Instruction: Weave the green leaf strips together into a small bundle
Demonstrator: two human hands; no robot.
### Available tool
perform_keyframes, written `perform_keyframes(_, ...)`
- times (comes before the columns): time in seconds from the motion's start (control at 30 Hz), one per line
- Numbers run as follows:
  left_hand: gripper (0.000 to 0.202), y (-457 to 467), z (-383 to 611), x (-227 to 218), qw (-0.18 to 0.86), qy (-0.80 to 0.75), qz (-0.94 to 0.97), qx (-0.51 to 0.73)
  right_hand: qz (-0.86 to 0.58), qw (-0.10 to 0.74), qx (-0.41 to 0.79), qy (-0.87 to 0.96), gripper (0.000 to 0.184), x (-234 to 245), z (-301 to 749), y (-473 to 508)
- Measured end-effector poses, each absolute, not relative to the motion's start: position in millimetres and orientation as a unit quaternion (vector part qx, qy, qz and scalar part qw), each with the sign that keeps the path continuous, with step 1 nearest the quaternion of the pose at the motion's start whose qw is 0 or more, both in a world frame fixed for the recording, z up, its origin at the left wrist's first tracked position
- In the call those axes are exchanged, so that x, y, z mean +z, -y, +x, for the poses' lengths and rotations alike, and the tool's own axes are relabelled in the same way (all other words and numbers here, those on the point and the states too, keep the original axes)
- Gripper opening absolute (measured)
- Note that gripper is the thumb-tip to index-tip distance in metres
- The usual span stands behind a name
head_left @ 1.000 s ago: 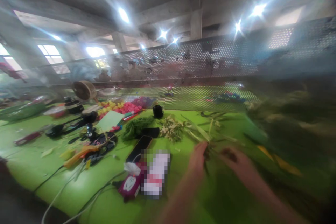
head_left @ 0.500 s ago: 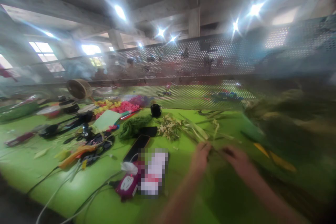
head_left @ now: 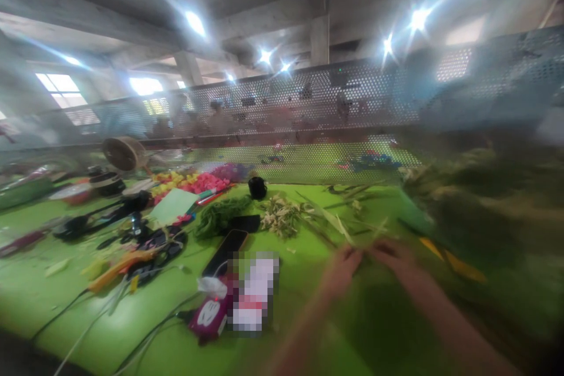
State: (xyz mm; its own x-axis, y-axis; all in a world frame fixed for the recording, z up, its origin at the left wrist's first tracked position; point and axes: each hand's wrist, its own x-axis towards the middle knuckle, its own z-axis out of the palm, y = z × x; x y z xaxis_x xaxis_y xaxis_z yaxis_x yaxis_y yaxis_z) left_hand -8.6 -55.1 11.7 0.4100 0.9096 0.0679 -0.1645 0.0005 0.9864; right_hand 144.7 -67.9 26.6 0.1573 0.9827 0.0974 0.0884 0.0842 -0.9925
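- Since half a second ago the two hands have drawn closer together, their fingertips now nearly meeting, and they sit a little farther out over the bench (head_left: 379,317). The view has also drifted, so everything on the bench has slid leftward in the picture.
- Judged from that, the work on the leafy stems (head_left: 341,228) stays held between both hands and has not been set down.
- The left hand (head_left: 342,267) is closed narrowly on the stems, which stick up and away from its fingers.
- The right hand (head_left: 393,257) has its fingers curled at the same stems; blur hides whether it grips them.
- The stems lie to the right of the black cup (head_left: 257,188) and nearer the person.
- A pile of pale cuttings (head_left: 278,217) lies just right of the cup, between it and the hands.
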Motion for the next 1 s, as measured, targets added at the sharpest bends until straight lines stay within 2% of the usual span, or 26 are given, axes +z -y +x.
perform_keyframes(0.17, 0.038, 58, -8, 14, 0.599, -0.371, 0.582, 0.407, -0.561, 0.554, 0.372, 0.49, 0.019, 29, 144, 72)
perform_keyframes(0.43, 0.032, 68, -8, 31, 0.584, -0.335, 0.627, 0.391, -0.612, 0.539, 0.337, 0.47, 0.019, 39, 144, 73)
perform_keyframes(0.63, 0.037, 68, -5, 28, 0.635, -0.342, 0.569, 0.396, -0.607, 0.542, 0.305, 0.494, 0.02, 45, 146, 73)
perform_keyframes(0.8, 0.038, 58, -8, 17, 0.644, -0.363, 0.491, 0.461, -0.595, 0.475, 0.35, 0.546, 0.033, 40, 150, 73)
perform_keyframes(0.9, 0.033, 56, -10, 18, 0.642, -0.368, 0.475, 0.478, -0.56, 0.446, 0.358, 0.599, 0.027, 29, 152, 69)
perform_keyframes(1.0, 0.026, 61, -9, 26, 0.643, -0.36, 0.463, 0.493, -0.55, 0.457, 0.347, 0.607, 0.025, 21, 154, 65)
